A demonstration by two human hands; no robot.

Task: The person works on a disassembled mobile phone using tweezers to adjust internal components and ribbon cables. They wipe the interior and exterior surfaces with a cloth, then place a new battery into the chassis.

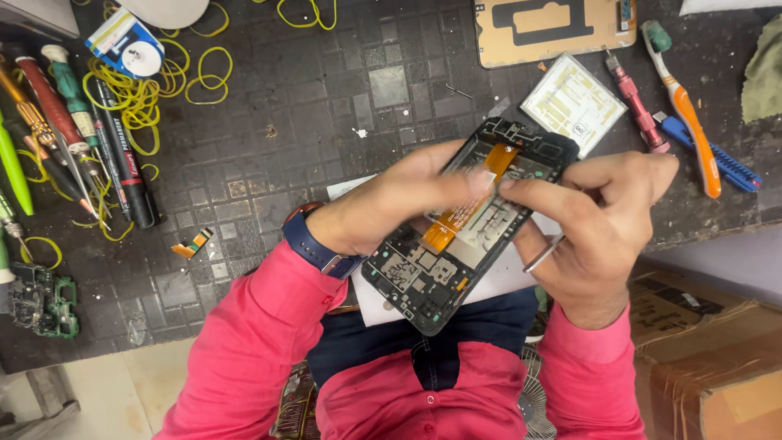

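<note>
- the left hand (391,200) and the right hand (582,220) met over an opened phone chassis (456,232), fingertips pinched together on the orange flex ribbon (468,208) running down its middle.
- the right hand also cupped the chassis from beneath, with metal tweezers (544,254) tucked under its fingers.
- the chassis was tilted above a white paper sheet (489,285), at the near edge of the dark mat (326,106).
- a phone battery (573,103) lay just beyond the chassis, a red screwdriver (637,110) beside it, then an orange toothbrush (691,122).
- a phone back cover (554,28) lay further off.
- yellow rubber bands (147,90) and a black marker (122,155) lay far left, well apart.
</note>
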